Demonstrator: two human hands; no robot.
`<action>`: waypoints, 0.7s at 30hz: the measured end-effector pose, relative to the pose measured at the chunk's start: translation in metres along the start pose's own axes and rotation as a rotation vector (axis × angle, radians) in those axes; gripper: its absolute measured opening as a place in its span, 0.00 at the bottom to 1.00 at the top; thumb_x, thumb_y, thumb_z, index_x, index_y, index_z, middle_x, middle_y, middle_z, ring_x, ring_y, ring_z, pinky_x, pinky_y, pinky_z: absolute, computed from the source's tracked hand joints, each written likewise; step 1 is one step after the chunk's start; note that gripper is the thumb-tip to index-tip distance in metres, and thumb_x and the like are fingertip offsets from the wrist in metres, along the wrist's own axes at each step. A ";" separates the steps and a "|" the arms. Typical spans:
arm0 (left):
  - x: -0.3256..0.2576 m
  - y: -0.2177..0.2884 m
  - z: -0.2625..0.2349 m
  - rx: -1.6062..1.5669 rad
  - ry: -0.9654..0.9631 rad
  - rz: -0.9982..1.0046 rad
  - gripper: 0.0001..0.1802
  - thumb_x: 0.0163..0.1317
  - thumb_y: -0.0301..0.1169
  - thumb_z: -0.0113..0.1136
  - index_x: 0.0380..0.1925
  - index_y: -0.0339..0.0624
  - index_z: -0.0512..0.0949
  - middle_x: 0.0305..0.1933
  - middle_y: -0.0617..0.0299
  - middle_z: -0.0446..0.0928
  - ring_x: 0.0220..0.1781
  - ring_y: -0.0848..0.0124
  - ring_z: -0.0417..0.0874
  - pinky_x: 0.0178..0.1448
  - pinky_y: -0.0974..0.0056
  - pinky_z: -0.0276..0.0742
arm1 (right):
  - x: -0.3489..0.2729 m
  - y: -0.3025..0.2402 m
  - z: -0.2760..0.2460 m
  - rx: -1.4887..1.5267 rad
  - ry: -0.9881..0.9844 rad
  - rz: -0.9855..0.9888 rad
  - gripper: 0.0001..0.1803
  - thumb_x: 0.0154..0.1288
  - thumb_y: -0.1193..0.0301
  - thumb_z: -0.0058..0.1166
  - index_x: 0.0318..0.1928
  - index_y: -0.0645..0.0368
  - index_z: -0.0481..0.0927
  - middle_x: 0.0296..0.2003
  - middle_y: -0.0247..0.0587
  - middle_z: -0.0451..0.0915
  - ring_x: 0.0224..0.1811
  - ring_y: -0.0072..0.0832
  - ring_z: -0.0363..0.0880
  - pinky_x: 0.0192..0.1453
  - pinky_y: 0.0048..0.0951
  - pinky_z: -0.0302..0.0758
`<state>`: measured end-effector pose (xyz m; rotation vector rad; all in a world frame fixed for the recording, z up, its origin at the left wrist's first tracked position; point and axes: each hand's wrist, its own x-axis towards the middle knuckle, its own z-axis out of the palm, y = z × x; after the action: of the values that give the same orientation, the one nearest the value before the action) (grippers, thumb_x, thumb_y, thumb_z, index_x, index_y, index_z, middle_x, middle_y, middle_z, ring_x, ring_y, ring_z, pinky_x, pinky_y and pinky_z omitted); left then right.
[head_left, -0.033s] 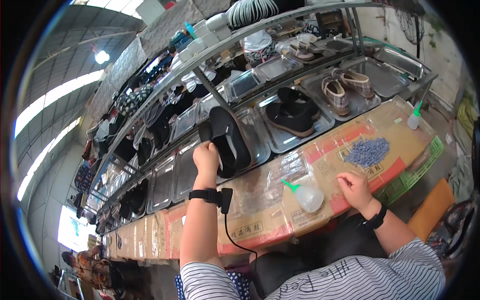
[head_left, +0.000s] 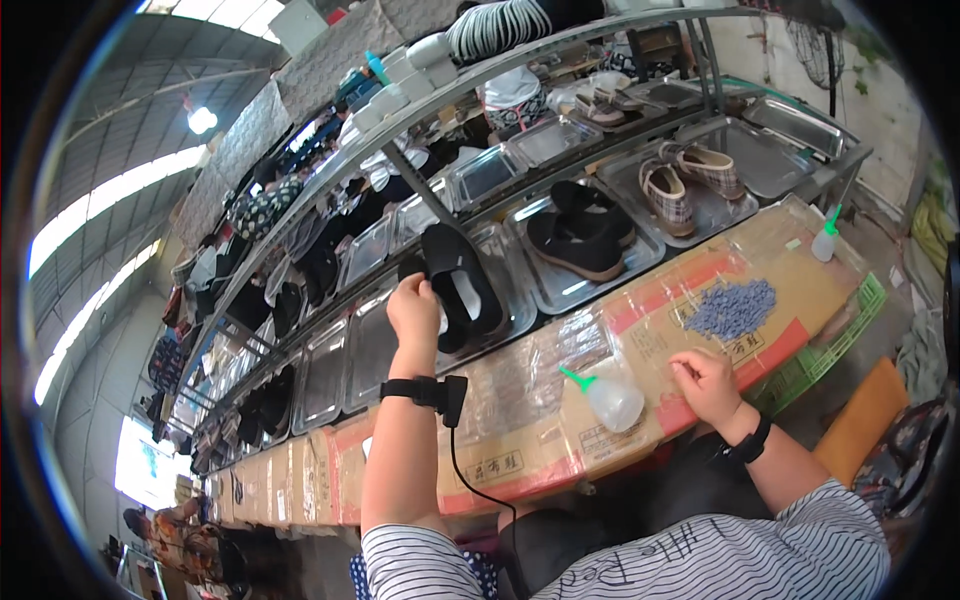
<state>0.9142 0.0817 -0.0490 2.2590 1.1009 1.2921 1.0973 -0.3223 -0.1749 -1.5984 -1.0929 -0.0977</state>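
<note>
My left hand [head_left: 412, 308] is closed at the near left side of a pair of black slip-on shoes [head_left: 470, 290], its fingers gripping the edge of one. The pair sits at a metal tray [head_left: 518, 285] on the conveyor rack, white insole showing in the right shoe. Over the cardboard-covered bench [head_left: 520, 430], my right hand [head_left: 705, 385] is curled shut; whatever lies inside its fingers is hidden. Just beyond it spreads a pile of small blue-grey pieces [head_left: 732, 307]. Between my hands a squeeze bottle [head_left: 612, 402] with a green nozzle lies tilted.
Another black pair [head_left: 580, 235] and plaid shoes [head_left: 690, 185] occupy trays further right. A second green-tipped bottle [head_left: 826, 238] stands at the bench's right end, above a green crate [head_left: 825, 335]. A metal rail [head_left: 430, 185] runs over the trays. A cord hangs from my left wrist.
The black pair has tipped lower and flatter toward its tray, exposing white insole. My left hand stays at it, slightly higher. My right hand has barely moved.
</note>
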 end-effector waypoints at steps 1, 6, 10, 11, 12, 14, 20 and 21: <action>0.005 0.016 0.027 -0.123 0.031 0.065 0.12 0.61 0.34 0.58 0.33 0.35 0.84 0.32 0.46 0.83 0.35 0.54 0.86 0.42 0.56 0.79 | -0.001 0.002 -0.001 -0.006 -0.011 0.007 0.04 0.59 0.78 0.56 0.36 0.62 0.81 0.28 0.46 0.79 0.26 0.38 0.78 0.30 0.33 0.73; -0.039 0.141 0.148 -0.141 -0.320 0.438 0.14 0.60 0.33 0.63 0.41 0.34 0.82 0.34 0.47 0.84 0.38 0.57 0.87 0.43 0.61 0.80 | 0.000 0.013 -0.012 -0.023 -0.060 0.042 0.03 0.59 0.74 0.58 0.32 0.59 0.82 0.26 0.44 0.79 0.26 0.40 0.80 0.30 0.35 0.75; -0.062 0.184 0.205 0.301 -0.362 0.494 0.30 0.55 0.39 0.68 0.51 0.27 0.74 0.39 0.44 0.82 0.45 0.49 0.83 0.49 0.53 0.79 | 0.005 0.014 -0.012 -0.042 -0.114 0.060 0.03 0.58 0.73 0.59 0.32 0.58 0.82 0.26 0.42 0.80 0.26 0.39 0.80 0.30 0.35 0.75; -0.064 0.194 0.213 0.374 -0.381 0.432 0.30 0.54 0.39 0.69 0.50 0.26 0.74 0.41 0.45 0.82 0.46 0.49 0.83 0.49 0.54 0.79 | 0.004 0.016 -0.012 -0.063 -0.121 0.054 0.03 0.58 0.73 0.59 0.32 0.58 0.82 0.26 0.42 0.80 0.26 0.39 0.80 0.30 0.35 0.76; -0.063 0.196 0.222 0.364 -0.384 0.440 0.30 0.54 0.39 0.69 0.50 0.26 0.74 0.41 0.45 0.82 0.46 0.49 0.83 0.49 0.54 0.79 | 0.004 0.017 -0.013 -0.084 -0.128 0.047 0.03 0.58 0.72 0.59 0.32 0.58 0.82 0.27 0.42 0.80 0.26 0.39 0.81 0.31 0.36 0.76; -0.057 0.179 0.233 0.368 -0.536 0.273 0.31 0.51 0.38 0.71 0.53 0.31 0.75 0.42 0.44 0.82 0.47 0.50 0.83 0.49 0.54 0.79 | 0.005 0.016 -0.008 -0.073 -0.135 0.030 0.03 0.58 0.72 0.59 0.32 0.57 0.82 0.27 0.42 0.80 0.26 0.39 0.81 0.31 0.36 0.76; -0.027 0.150 0.200 0.243 -0.488 0.339 0.20 0.49 0.36 0.73 0.42 0.41 0.84 0.41 0.51 0.84 0.45 0.55 0.85 0.50 0.57 0.78 | 0.005 0.017 -0.009 -0.063 -0.147 0.019 0.04 0.58 0.71 0.58 0.31 0.57 0.82 0.27 0.43 0.81 0.27 0.41 0.81 0.32 0.38 0.77; -0.014 0.137 0.177 0.204 -0.432 0.363 0.20 0.51 0.38 0.73 0.41 0.40 0.84 0.37 0.53 0.85 0.40 0.60 0.86 0.46 0.59 0.78 | 0.005 0.014 -0.006 -0.046 -0.143 0.004 0.04 0.58 0.71 0.58 0.31 0.57 0.82 0.27 0.43 0.81 0.27 0.41 0.81 0.31 0.38 0.76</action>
<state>1.1215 -0.0009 -0.0716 2.8093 0.7158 0.7606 1.1122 -0.3235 -0.1800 -1.6691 -1.2050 -0.0053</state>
